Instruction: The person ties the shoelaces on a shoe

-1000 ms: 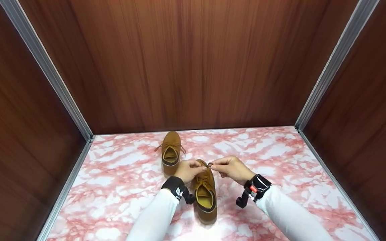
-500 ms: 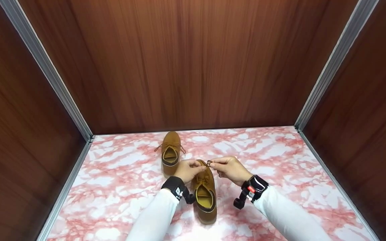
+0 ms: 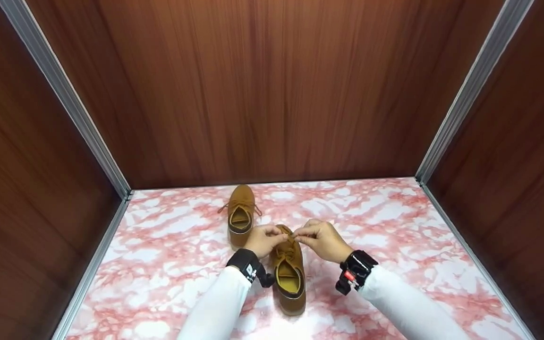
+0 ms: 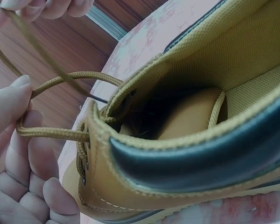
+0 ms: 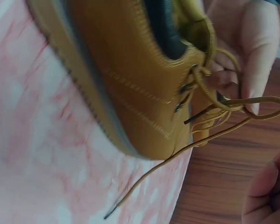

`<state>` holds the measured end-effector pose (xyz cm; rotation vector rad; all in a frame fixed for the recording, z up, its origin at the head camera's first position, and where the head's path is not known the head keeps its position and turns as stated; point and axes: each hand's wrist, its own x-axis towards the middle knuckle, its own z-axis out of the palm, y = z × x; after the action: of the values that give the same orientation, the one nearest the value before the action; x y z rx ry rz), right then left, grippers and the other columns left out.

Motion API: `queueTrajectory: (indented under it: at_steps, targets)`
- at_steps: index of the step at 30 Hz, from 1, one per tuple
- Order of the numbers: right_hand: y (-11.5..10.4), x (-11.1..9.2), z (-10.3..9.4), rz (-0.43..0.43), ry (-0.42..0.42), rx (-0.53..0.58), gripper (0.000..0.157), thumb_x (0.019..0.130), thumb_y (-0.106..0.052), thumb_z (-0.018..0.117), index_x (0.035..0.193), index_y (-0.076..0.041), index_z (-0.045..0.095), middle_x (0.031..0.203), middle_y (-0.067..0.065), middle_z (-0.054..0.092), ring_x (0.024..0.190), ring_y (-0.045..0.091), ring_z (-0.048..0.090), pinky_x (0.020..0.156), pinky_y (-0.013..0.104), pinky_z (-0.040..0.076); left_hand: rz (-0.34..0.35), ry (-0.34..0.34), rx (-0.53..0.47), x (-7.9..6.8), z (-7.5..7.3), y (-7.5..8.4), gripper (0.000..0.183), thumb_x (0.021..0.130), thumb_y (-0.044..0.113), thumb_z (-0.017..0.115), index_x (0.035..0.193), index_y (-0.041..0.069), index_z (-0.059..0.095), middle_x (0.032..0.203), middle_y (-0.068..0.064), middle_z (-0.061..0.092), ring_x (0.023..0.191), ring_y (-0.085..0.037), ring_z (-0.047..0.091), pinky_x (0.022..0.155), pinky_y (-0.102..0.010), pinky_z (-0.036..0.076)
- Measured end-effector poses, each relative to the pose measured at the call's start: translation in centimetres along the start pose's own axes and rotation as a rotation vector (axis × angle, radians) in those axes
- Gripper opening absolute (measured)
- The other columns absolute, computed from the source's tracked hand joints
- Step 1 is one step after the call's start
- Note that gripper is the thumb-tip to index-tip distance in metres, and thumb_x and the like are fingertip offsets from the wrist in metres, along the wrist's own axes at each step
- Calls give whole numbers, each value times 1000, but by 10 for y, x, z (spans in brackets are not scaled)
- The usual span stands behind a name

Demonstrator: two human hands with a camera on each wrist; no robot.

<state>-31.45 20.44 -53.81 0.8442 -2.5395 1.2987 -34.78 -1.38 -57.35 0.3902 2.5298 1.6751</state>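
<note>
A tan lace-up shoe (image 3: 292, 304) stands on the pink marbled surface, its toe pointing away from me. Above its front, my left hand (image 3: 263, 242) pinches the brown shoelace (image 4: 53, 133) between thumb and fingers, where the lace bends near the shoe's eyelets. My right hand (image 3: 325, 242), just to the right, pinches another stretch of that lace, drawn up in a loop. In the right wrist view the loop spans between both hands, and one loose lace end with a dark tip (image 5: 111, 212) hangs beside the shoe. The right fingertips are partly cut off there.
A matching tan shoe (image 3: 242, 194) stands farther back on the left, its lace ends spread to both sides. Brown wood-grain panels (image 3: 272, 94) with grey metal corner strips (image 3: 465, 99) wall the surface at the back and sides.
My right hand has shifted slightly left and turned, so its fingertips sit closer to the left hand over the shoe. The left hand and both shoes stay nearly where they were.
</note>
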Motion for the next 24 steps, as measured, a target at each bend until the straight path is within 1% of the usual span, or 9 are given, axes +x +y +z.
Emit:
queueTrajectory:
  at_steps: [2,5,10,14,18,24]
  targets:
    - [0,-2,1,-25,-18,-61,15,92,-10,78,105,-13,84,84,4,69,78,-1,56,70,18,52,7,0,1,0,0,-1,17,90,17,79,89,0,77,76,5,67,70,-5,56,67,-20,48]
    - [-1,-4,2,-34,-42,-139,17,92,-10,78,106,-16,84,83,0,66,77,0,54,69,19,51,12,0,10,0,-1,-2,16,91,16,78,90,0,77,76,5,67,70,-4,55,67,-19,48]
    - [1,-5,5,-39,-61,-220,15,91,-10,79,104,-15,84,83,-1,65,76,2,54,68,20,50,16,4,33,-1,-1,-4,17,91,16,77,89,-1,77,77,3,66,70,-5,54,67,-20,47]
    - [5,-6,7,-30,-91,-246,14,89,-11,81,102,-14,84,82,0,68,76,4,57,69,21,52,5,5,50,-3,-1,-5,19,90,17,79,89,-2,76,79,-1,69,70,-5,55,68,-21,49]
    - [9,-8,5,-23,-126,-238,18,88,-9,82,104,-15,84,85,1,72,78,7,61,72,23,54,-6,2,64,-6,-2,-6,21,90,20,80,90,-1,77,81,-2,71,71,-5,56,70,-22,50]
    - [16,-11,-4,21,-125,-220,22,87,-6,81,108,-12,83,87,4,74,78,8,62,72,23,54,-30,-10,31,-7,-2,-8,22,90,20,80,88,-2,76,75,3,67,69,-6,55,68,-22,49]
